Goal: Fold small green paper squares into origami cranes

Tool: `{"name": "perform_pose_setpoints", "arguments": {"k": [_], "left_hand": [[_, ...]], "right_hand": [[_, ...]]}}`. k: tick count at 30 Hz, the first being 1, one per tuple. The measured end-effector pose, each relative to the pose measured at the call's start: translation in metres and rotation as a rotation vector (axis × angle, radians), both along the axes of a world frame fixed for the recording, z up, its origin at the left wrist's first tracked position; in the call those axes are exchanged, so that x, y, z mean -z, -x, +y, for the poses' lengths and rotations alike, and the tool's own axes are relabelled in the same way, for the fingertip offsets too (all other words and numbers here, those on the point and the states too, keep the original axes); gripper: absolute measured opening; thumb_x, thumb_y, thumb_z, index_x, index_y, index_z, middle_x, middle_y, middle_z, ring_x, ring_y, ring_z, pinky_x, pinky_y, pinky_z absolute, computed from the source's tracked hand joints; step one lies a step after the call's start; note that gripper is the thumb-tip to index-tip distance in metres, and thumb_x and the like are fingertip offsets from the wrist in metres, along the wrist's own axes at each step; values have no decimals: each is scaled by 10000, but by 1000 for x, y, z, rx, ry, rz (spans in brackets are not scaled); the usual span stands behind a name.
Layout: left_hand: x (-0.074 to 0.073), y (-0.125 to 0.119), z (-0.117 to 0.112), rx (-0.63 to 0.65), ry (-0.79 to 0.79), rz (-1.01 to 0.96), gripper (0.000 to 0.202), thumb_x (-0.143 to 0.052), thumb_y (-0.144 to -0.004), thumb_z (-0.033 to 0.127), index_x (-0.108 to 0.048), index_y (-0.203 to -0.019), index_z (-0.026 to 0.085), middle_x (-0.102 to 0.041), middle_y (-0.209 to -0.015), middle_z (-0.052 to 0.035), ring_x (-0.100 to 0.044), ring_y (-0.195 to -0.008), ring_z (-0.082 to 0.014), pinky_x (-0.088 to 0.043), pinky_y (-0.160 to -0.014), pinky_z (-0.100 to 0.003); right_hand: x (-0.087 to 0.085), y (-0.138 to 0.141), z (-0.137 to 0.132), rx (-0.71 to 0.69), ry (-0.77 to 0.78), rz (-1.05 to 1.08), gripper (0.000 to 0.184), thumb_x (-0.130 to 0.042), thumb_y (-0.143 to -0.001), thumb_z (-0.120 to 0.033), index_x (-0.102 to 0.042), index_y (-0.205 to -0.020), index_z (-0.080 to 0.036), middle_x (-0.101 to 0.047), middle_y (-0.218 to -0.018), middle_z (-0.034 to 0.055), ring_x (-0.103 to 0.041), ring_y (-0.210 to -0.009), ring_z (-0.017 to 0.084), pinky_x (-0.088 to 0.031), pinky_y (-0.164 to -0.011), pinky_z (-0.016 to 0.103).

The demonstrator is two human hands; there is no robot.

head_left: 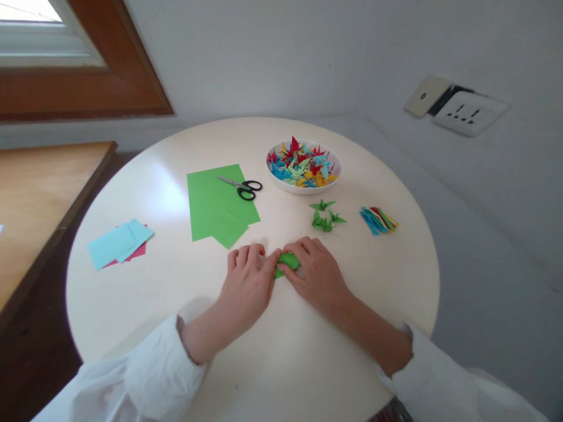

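A small folded piece of green paper (pixel 288 262) lies on the round cream table (pixel 176 305), pressed between both hands. My left hand (pixel 247 278) has its fingers curled, with the thumb and forefinger pinching the paper's left edge. My right hand (pixel 317 271) lies over the paper's right side, fingers bent down on it. Most of the paper is hidden under the fingers.
Green paper sheets (pixel 217 202) with black-handled scissors (pixel 244 186) lie behind the hands. A white bowl (pixel 303 183) holds several coloured folded cranes. Small green cranes (pixel 324 215), coloured folded strips (pixel 378 220) and light blue and red paper (pixel 119 242) also lie on the table.
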State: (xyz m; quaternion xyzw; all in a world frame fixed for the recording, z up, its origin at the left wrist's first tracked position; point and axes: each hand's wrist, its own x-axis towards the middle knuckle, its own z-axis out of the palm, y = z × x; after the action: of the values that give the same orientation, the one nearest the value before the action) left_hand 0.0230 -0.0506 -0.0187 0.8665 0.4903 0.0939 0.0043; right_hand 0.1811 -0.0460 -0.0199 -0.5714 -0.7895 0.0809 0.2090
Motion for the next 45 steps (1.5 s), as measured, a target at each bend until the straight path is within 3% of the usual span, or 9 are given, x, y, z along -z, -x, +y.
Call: {"name": "perform_pose_setpoints", "arguments": {"k": [4,14,17,20,27,35,45], "left_hand": [[0,0,0,-1,1,-25,367,-387,-872,192,-519,-1214,188,-501,-1058,-151,-428,-983,-287,-354,-838,-458],[-1,0,1,-2,5,-56,372,-380,-862,177,-529,-1202,184,-496,-1057,-147,-421,-987,-280,-341,-865,-459],[1,1,1,5,-9,-56,374,-386,-858,175,-523,-1206,185,-494,-1055,-140,-418,-993,-277,-345,-865,-454],[2,0,1,8,-30,-67,372,-381,-858,168,-529,-1200,182,-491,-1056,-141,-413,-1009,-278,-338,-875,-454],[2,5,5,24,43,-134,412,-363,-848,136,-526,-1222,189,-460,-1075,-138,-385,-1045,-278,-327,-890,-462],[-3,11,18,-4,226,-289,387,-319,-884,224,-606,-1140,267,-433,-1044,-76,-387,-1034,-244,-302,-941,-456],[-6,10,20,5,265,-344,394,-315,-873,236,-633,-1105,237,-437,-1024,-74,-397,-1039,-244,-288,-962,-453]], "right_hand": [[1,-4,-3,66,-17,-33,194,-583,-806,-297,-578,-973,-197,-600,-978,81,-502,-892,240,-395,-771,369],[6,-30,0,172,-150,50,205,-447,-831,-106,-580,-960,-195,-611,-959,89,-523,-902,246,-428,-799,400],[3,-26,-10,106,-281,136,278,-366,-841,-55,-592,-959,-167,-614,-937,99,-543,-927,224,-454,-817,381],[3,-15,-27,-80,-349,81,326,-341,-851,-46,-598,-1021,-152,-633,-988,107,-566,-944,204,-470,-822,363],[5,2,-47,-100,-196,-124,290,-418,-858,-114,-612,-1074,-116,-653,-1045,129,-585,-941,233,-476,-861,399],[-9,10,-53,-80,-45,-316,314,-415,-899,-246,-564,-1174,-220,-588,-1158,142,-546,-1051,254,-387,-936,487],[-17,18,-58,-112,9,-437,355,-403,-910,-304,-480,-1253,-353,-571,-1152,129,-470,-1138,284,-331,-901,528]]}}
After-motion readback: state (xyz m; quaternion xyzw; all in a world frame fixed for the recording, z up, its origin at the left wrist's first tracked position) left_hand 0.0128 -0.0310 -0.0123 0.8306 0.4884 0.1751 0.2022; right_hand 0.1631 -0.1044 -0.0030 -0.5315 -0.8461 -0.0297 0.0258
